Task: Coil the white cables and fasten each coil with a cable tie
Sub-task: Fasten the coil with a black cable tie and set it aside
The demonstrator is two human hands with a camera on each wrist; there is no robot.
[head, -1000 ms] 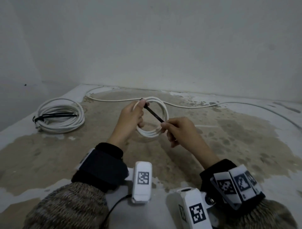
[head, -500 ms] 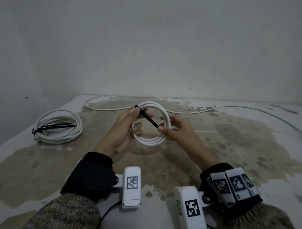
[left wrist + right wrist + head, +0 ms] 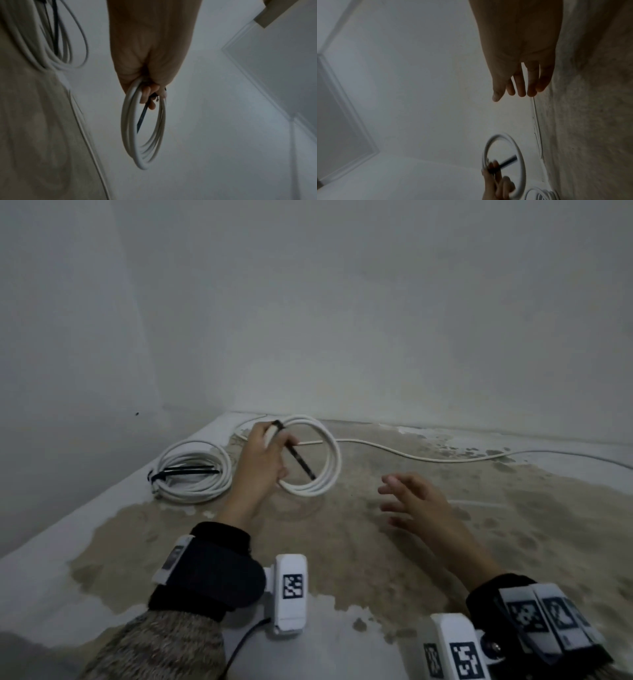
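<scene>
Left hand (image 3: 258,460) grips the small white cable coil (image 3: 327,474) with black cable tie (image 3: 301,462); right hand (image 3: 416,505) empty, fingers spread, beside it; next: set down.

A bare, unfurnished room, more a back room or utility space than a lived-in one. Plain white walls (image 3: 342,302) meet in a corner at the upper left of the head view, with nothing hung on them. The floor (image 3: 376,542) is painted white, worn through to a large tan, blotchy patch across the middle. White cable (image 3: 428,455) trails loose across the stained floor, along the foot of the far wall.
</scene>
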